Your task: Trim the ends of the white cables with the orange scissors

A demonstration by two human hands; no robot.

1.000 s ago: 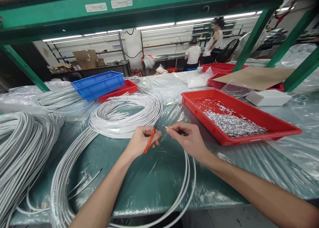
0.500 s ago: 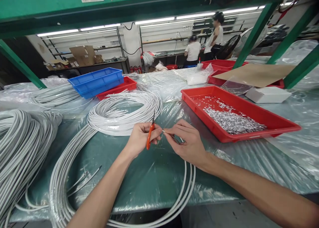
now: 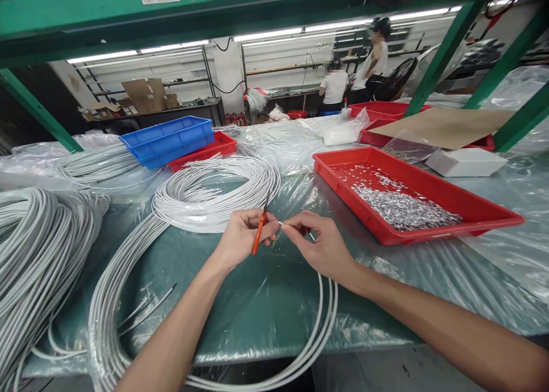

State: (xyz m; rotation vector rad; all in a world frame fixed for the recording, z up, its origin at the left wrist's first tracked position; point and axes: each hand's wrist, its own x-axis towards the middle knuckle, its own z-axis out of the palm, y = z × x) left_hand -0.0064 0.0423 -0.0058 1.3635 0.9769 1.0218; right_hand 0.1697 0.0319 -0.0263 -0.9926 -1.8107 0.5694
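My left hand (image 3: pixel 249 236) is closed around a small orange-handled hand tool (image 3: pixel 259 232) whose thin dark tip points up and away; its exact kind is hard to make out. Beside it, my right hand (image 3: pixel 321 240) pinches the end of a white cable (image 3: pixel 281 223) between thumb and fingers. The fingertips of both hands nearly meet at that end. From under my right palm, a few strands of white cable (image 3: pixel 319 318) curve down past the table edge and round to the left, joining a large loop (image 3: pixel 100 300).
A coil of thin white cables (image 3: pixel 193 206) lies behind my hands, and a thick cable bundle (image 3: pixel 38 266) fills the left. At right stands a red tray (image 3: pixel 484 226) with many small metal pieces. A blue tray (image 3: pixel 167 143) rests further back. Green shelf posts frame the plastic-covered table (image 3: pixel 240 318).
My right fingers have shifted their pinch, and more of the cable end shows between the hands. The left hand with the orange-handled tool has barely moved. The view has shifted slightly.
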